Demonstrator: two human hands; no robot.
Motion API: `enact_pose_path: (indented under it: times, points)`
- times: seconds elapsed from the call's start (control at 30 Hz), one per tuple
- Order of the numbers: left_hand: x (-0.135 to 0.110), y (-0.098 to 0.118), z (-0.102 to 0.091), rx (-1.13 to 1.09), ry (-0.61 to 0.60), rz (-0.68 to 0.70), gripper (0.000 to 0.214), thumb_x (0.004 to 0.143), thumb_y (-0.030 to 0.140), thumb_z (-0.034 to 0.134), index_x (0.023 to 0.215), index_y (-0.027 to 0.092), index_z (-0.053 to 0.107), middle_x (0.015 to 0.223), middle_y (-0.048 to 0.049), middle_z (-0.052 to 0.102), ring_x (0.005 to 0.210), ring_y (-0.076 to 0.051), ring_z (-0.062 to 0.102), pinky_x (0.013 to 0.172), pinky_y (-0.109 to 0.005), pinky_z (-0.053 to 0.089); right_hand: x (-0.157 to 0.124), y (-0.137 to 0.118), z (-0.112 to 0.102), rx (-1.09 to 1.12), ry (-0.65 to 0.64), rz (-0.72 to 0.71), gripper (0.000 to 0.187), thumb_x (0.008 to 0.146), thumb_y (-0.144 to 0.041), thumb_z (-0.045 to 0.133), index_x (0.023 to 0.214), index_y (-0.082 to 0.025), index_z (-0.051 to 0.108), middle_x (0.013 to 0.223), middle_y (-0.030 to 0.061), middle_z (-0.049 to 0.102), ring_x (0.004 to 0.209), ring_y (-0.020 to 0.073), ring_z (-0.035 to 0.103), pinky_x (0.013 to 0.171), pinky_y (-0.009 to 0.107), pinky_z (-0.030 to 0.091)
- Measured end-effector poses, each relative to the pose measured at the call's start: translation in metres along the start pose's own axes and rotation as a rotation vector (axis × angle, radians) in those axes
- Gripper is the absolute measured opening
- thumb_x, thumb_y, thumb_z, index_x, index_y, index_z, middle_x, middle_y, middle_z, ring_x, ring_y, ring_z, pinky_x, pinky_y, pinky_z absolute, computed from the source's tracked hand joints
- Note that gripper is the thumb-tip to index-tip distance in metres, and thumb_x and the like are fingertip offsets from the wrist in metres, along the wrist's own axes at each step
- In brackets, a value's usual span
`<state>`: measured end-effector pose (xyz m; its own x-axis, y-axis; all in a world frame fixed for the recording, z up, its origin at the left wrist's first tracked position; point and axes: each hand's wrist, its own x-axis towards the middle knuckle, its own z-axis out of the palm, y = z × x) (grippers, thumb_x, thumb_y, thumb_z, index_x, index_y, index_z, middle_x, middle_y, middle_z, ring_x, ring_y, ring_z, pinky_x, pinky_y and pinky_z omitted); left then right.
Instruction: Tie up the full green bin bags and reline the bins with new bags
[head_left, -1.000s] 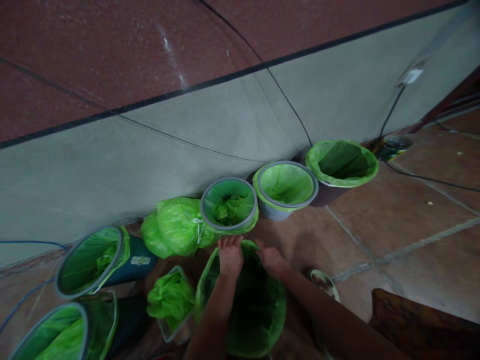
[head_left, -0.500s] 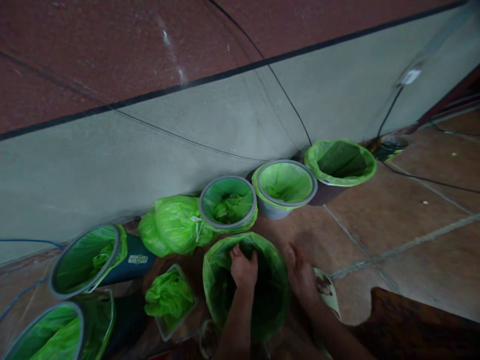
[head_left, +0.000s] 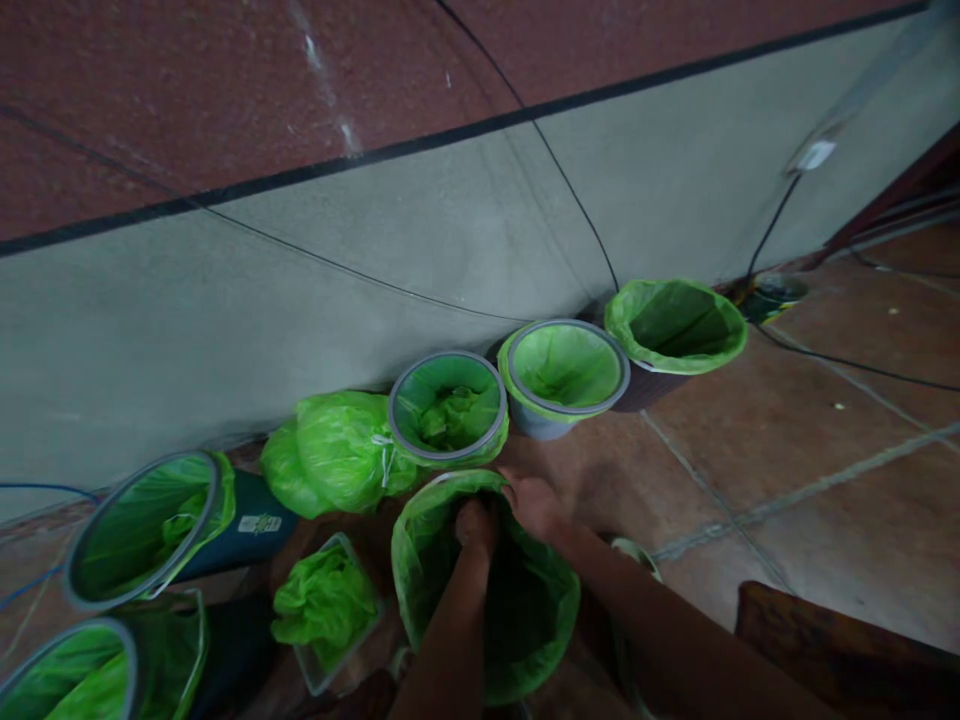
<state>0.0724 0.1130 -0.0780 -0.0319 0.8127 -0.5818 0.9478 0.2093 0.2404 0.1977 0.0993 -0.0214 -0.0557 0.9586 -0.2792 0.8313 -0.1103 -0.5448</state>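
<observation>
A trash can lined with a green bag (head_left: 409,580) stands right in front of me, its opening facing up. My left hand (head_left: 476,525) reaches down inside it near the far wall; shadow and the wrist hide its fingers. At the far right part of the rim, my right hand (head_left: 534,505) has its fingers closed on the edge of the green liner. Just beyond it, a grey-rimmed can (head_left: 450,458) holds a crumpled green bag.
Along the wall stand another grey-rimmed can (head_left: 546,425) and a brown can (head_left: 652,390), both lined. Knotted green bags (head_left: 341,450) lie left. Two dark lined cans (head_left: 255,520) lie tilted, near a small container (head_left: 322,680) of crumpled bags. A wooden edge (head_left: 825,640) is at lower right.
My right hand has moved from beside the can up and left onto its far rim. My left hand has gone deeper inside the can. The view has shifted slightly.
</observation>
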Motion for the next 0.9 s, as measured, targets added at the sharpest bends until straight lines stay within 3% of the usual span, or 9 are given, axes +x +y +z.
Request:
enact_pose_path:
  times: [0.2,0.3,0.4,0.53,0.6,0.7,0.77,0.83,0.9]
  points:
    - [-0.005,-0.010,-0.009,0.018,-0.102,0.061,0.031,0.085,0.027,0.060,0.111,0.012,0.067,0.115,-0.0159,0.070,0.109,-0.024,0.065,0.090,-0.028,0.049,-0.003,0.001,0.002,-0.116,-0.079,0.057,0.041,0.093,-0.017,0.037,0.130,-0.012,0.054,0.112,0.0160,0.069,0.099,0.0226,0.067,0.082,0.028,0.048]
    - [-0.030,-0.001,-0.029,-0.058,0.000,0.087,0.020,0.083,0.023,0.061,0.096,0.013,0.072,0.101,-0.0169,0.074,0.098,-0.027,0.069,0.084,-0.030,0.052,-0.003,0.002,0.001,-0.115,-0.073,0.061,0.039,0.093,-0.015,0.034,0.125,-0.012,0.055,0.105,0.0155,0.071,0.093,0.0226,0.068,0.077,0.028,0.048]
    - [-0.060,0.006,-0.055,-0.199,0.307,0.133,0.030,0.092,0.026,0.044,0.107,0.017,0.069,0.102,-0.0117,0.074,0.096,-0.023,0.069,0.087,-0.032,0.051,-0.006,0.009,0.000,-0.050,-0.042,0.061,0.035,0.093,-0.017,0.035,0.120,-0.014,0.057,0.102,0.0132,0.072,0.091,0.0223,0.069,0.075,0.029,0.048]
    - [-0.075,-0.012,-0.089,-0.386,0.885,0.117,0.037,0.089,0.030,0.047,0.118,0.012,0.062,0.111,-0.0146,0.069,0.106,-0.024,0.064,0.095,-0.036,0.049,-0.026,0.021,0.005,0.046,0.073,0.187,0.034,0.092,-0.018,0.037,0.119,-0.013,0.057,0.093,0.0129,0.072,0.087,0.0227,0.069,0.072,0.030,0.048]
    - [-0.073,-0.029,-0.101,-0.440,0.983,0.067,0.041,0.087,0.033,0.050,0.119,0.009,0.060,0.111,-0.0171,0.067,0.105,-0.026,0.063,0.094,-0.038,0.050,-0.045,0.026,0.013,0.043,0.157,0.319,0.037,0.092,-0.018,0.036,0.124,-0.010,0.054,0.091,0.0153,0.072,0.083,0.0244,0.070,0.070,0.032,0.048]
    - [-0.074,-0.042,-0.106,-0.525,0.969,0.013,0.043,0.087,0.037,0.049,0.116,0.008,0.061,0.108,-0.0181,0.068,0.101,-0.027,0.064,0.091,-0.040,0.051,-0.075,0.028,0.025,0.035,0.231,0.469,0.042,0.094,-0.025,0.036,0.130,-0.008,0.048,0.089,0.0172,0.072,0.081,0.0273,0.071,0.071,0.035,0.050]
    - [-0.082,-0.037,-0.100,-0.580,0.914,0.025,0.040,0.089,0.037,0.046,0.113,0.010,0.062,0.107,-0.0164,0.068,0.098,-0.025,0.066,0.088,-0.037,0.052,-0.087,0.027,0.024,0.044,0.305,0.490,0.048,0.093,-0.035,0.041,0.131,-0.006,0.046,0.097,0.0203,0.071,0.089,0.0295,0.070,0.075,0.038,0.051]
    - [-0.092,-0.024,-0.085,-0.619,0.782,0.051,0.035,0.090,0.035,0.045,0.110,0.013,0.062,0.104,-0.0131,0.070,0.091,-0.021,0.068,0.083,-0.031,0.053,-0.084,0.024,0.012,0.054,0.431,0.444,0.054,0.092,-0.042,0.043,0.131,-0.005,0.048,0.110,0.0236,0.067,0.100,0.0315,0.066,0.082,0.041,0.051]
    - [-0.097,-0.008,-0.065,-0.604,0.545,0.051,0.030,0.091,0.032,0.045,0.108,0.015,0.062,0.097,-0.0102,0.072,0.086,-0.019,0.069,0.078,-0.028,0.053,-0.066,0.021,-0.008,0.094,0.536,0.327,0.046,0.093,-0.038,0.040,0.124,-0.008,0.056,0.117,0.0213,0.065,0.106,0.0301,0.064,0.089,0.042,0.049]
